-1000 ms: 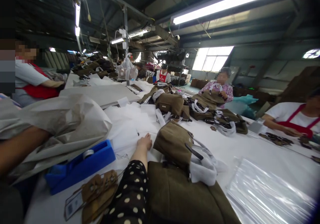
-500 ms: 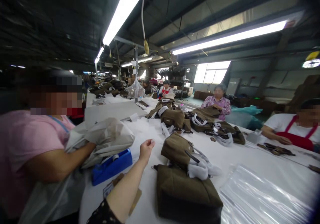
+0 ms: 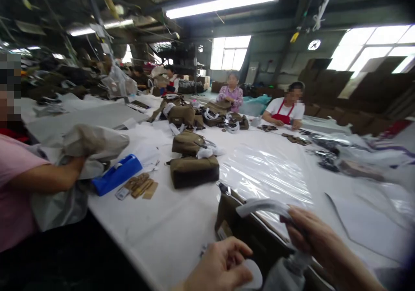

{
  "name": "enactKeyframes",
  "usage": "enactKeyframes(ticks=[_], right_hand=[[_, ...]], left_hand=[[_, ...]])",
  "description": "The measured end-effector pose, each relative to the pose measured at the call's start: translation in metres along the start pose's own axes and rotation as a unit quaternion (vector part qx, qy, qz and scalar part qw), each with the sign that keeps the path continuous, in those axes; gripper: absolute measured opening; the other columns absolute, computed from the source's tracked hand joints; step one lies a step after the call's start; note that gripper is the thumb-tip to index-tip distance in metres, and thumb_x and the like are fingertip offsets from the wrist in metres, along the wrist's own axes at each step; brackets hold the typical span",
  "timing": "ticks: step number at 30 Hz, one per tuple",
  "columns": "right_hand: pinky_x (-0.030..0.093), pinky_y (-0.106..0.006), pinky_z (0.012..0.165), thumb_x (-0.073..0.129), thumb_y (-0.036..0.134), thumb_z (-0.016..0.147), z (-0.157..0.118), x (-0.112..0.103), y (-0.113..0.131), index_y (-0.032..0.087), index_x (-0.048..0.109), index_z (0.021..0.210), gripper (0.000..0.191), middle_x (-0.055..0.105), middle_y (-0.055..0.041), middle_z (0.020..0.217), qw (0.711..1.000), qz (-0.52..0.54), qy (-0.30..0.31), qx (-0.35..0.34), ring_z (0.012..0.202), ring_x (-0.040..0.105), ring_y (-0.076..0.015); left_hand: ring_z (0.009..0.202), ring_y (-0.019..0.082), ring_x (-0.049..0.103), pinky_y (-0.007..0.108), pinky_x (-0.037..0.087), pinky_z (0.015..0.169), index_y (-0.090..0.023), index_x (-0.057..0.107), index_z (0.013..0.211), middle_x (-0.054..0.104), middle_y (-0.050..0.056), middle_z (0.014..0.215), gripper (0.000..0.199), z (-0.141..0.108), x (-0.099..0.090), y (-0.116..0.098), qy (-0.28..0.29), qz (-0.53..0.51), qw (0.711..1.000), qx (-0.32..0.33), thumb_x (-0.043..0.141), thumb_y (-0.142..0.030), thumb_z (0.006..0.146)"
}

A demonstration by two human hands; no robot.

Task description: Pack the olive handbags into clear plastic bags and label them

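An olive-brown bag with a zipper stands at the lower right, close to me. My right hand is wrapped round its handle, which is covered in white paper. Low in the view, my left hand has curled fingers beside the near side of the bag. A white rounded piece shows at the left thumb and fingers, pinched between them. The lower part of the bag is hidden behind my hands and a wrapped second handle.
Two brown bags stand mid-table, beside clear plastic sheets. A blue tape dispenser and brown tags lie left. A person in pink handles a grey bag there. Other people sit across the table.
The view has swung right and down. The reaching arm is no longer stretched out over the table; both my hands now show at a bag close to me.
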State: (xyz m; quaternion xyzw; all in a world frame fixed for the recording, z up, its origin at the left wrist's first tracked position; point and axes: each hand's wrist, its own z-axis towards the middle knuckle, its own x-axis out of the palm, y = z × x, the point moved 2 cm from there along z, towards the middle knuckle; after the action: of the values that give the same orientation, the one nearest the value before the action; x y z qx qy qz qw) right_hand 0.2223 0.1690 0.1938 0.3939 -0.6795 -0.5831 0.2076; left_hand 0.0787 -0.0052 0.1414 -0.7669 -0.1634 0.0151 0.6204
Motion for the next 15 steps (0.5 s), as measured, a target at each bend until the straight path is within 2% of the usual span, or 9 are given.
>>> enactKeyframes(ticks=[2, 5, 7, 9, 11, 13, 15], right_hand=[[0.019, -0.022, 0.039, 0.043, 0.059, 0.086, -0.010, 0.006, -0.002, 0.017, 0.047, 0.068, 0.046, 0.034, 0.0064, 0.044, 0.998, 0.012, 0.059, 0.002, 0.038, 0.028, -0.0065], [0.023, -0.022, 0.041, 0.041, 0.059, 0.087, -0.022, 0.021, 0.004, 0.017, 0.047, 0.070, 0.046, 0.040, 0.0051, 0.048, 0.993, -0.036, 0.109, -0.031, 0.042, 0.033, -0.0075], [0.027, -0.022, 0.045, 0.038, 0.057, 0.089, -0.030, 0.026, 0.008, 0.016, 0.048, 0.071, 0.046, 0.042, 0.0045, 0.050, 0.989, -0.076, 0.107, -0.069, 0.045, 0.037, -0.0083], [0.030, -0.022, 0.047, 0.036, 0.055, 0.091, -0.036, 0.025, 0.010, 0.016, 0.049, 0.070, 0.046, 0.043, 0.0040, 0.051, 0.986, -0.095, 0.103, -0.091, 0.047, 0.039, -0.0089], [0.029, -0.022, 0.046, 0.035, 0.055, 0.091, -0.040, 0.023, 0.007, 0.016, 0.049, 0.070, 0.047, 0.043, 0.0038, 0.051, 0.986, -0.098, 0.107, -0.084, 0.046, 0.039, -0.0089], [0.028, -0.021, 0.044, 0.034, 0.056, 0.090, -0.041, 0.020, 0.002, 0.016, 0.048, 0.069, 0.047, 0.042, 0.0040, 0.050, 0.987, -0.104, 0.107, -0.066, 0.045, 0.037, -0.0085], [0.027, -0.021, 0.043, 0.036, 0.060, 0.088, -0.041, 0.017, -0.002, 0.017, 0.045, 0.072, 0.046, 0.042, 0.0048, 0.051, 0.989, -0.109, 0.088, -0.048, 0.045, 0.036, -0.0081]], left_hand=[[0.045, 0.006, 0.042, 0.018, 0.028, 0.041, -0.014, 0.061, 0.078, 0.054, -0.002, 0.060, 0.029, 0.018, 0.037, 0.010, -0.049, -0.062, 0.996, -0.034, 0.076, -0.031, 0.061], [0.039, 0.004, 0.034, 0.018, 0.022, 0.038, -0.013, 0.057, 0.066, 0.049, -0.004, 0.052, 0.026, 0.045, 0.072, 0.000, -0.111, -0.196, 0.974, 0.023, 0.075, -0.031, 0.061], [0.039, 0.004, 0.034, 0.019, 0.024, 0.039, -0.014, 0.054, 0.062, 0.046, -0.004, 0.049, 0.026, 0.054, 0.087, -0.012, -0.093, -0.312, 0.945, 0.033, 0.072, -0.032, 0.063], [0.046, 0.007, 0.045, 0.018, 0.032, 0.044, -0.014, 0.056, 0.065, 0.051, -0.002, 0.055, 0.019, 0.052, 0.097, -0.021, -0.060, -0.413, 0.909, 0.019, 0.069, -0.028, 0.065], [0.062, 0.010, 0.055, 0.018, 0.042, 0.058, -0.014, 0.061, 0.074, 0.059, 0.000, 0.070, 0.014, 0.042, 0.100, -0.024, -0.041, -0.465, 0.884, 0.022, 0.067, -0.013, 0.062], [0.076, 0.011, 0.058, 0.019, 0.043, 0.072, -0.014, 0.063, 0.081, 0.063, 0.001, 0.081, 0.027, 0.032, 0.097, -0.024, -0.038, -0.472, 0.880, 0.044, 0.063, -0.001, 0.058], [0.077, 0.011, 0.057, 0.020, 0.043, 0.074, -0.014, 0.064, 0.084, 0.063, 0.001, 0.083, 0.030, 0.026, 0.094, -0.023, -0.023, -0.463, 0.885, 0.051, 0.061, 0.000, 0.058]])
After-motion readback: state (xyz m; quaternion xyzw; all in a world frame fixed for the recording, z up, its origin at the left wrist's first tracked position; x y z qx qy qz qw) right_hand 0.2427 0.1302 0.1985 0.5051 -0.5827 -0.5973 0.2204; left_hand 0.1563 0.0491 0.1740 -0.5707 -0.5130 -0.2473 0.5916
